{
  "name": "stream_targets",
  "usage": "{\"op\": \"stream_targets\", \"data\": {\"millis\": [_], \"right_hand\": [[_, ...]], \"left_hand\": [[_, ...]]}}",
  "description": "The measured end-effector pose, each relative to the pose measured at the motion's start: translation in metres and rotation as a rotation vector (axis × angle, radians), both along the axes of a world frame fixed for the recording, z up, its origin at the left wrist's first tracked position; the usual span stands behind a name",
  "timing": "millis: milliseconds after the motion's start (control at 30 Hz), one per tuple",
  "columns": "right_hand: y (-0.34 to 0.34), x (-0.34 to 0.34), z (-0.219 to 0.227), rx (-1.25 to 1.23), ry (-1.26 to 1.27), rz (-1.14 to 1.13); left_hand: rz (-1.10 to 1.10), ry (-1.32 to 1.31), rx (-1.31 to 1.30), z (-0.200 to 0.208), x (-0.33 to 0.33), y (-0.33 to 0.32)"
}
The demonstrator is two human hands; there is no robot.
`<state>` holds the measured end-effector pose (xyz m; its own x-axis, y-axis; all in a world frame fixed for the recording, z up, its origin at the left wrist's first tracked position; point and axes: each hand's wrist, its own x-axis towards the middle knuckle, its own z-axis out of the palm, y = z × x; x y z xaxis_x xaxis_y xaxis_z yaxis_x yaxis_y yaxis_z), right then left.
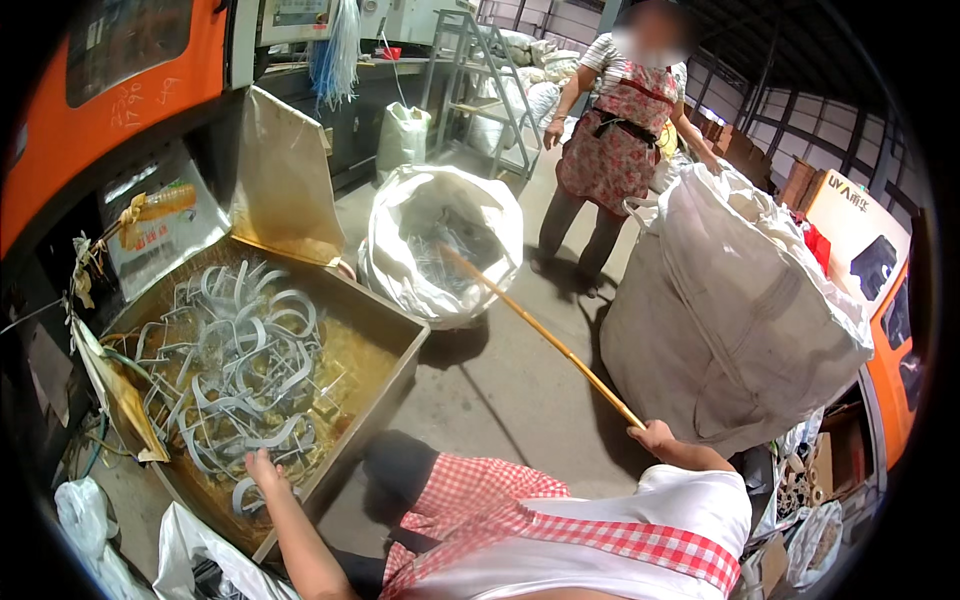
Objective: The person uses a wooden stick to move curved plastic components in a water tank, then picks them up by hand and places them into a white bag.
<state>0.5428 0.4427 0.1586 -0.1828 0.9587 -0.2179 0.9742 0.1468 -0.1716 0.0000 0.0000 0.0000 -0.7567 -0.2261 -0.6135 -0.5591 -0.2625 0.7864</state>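
My left hand (266, 472) is over the near side of a metal tank (385, 385) of murky yellowish water, with its fingers apart. Just beside it lies a curved grey plastic part (245, 497). A tangled heap of similar curved grey plastic parts (235, 350) fills much of the tank. My right hand (652, 437) is wrapped round the near end of a long bamboo stick (560, 345). The stick slants forward and left, its blurred far end over the mouth of an open white woven sack (385, 235) holding clear-looking pieces.
A person (615, 150) in a red patterned apron stands ahead, touching a large, full white bulk bag (720, 320) on my right. An orange machine (110, 90) rises at the left. Beyond the sack are a step ladder (490, 90) and a smaller white sack (402, 140).
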Motion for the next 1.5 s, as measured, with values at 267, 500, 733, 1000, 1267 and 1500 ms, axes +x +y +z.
{"op": "stream_targets", "data": {"millis": [267,500,733,1000,1267,1500], "right_hand": [[-0.037,0.07,0.003,-0.056,0.018,-0.092],[-0.055,0.066,-0.01,0.056,0.195,0.058],[-0.066,-0.012,-0.018,-0.187,0.339,0.206],[-0.075,-0.122,-0.03,-0.468,0.291,0.411],[-0.097,-0.294,-0.068,-0.575,0.304,0.529],[-0.101,-0.422,-0.083,-0.621,0.54,0.655]], "left_hand": [[0.011,0.045,-0.067,-0.009,-0.011,-0.009],[-0.036,0.037,-0.059,-0.039,0.0,-0.011],[-0.007,-0.006,-0.047,-0.041,0.001,-0.014],[0.008,0.098,-0.026,-0.029,0.021,-0.042],[-0.004,0.127,-0.044,-0.022,0.024,-0.042],[0.033,0.17,-0.027,-0.014,0.012,-0.024]]}}
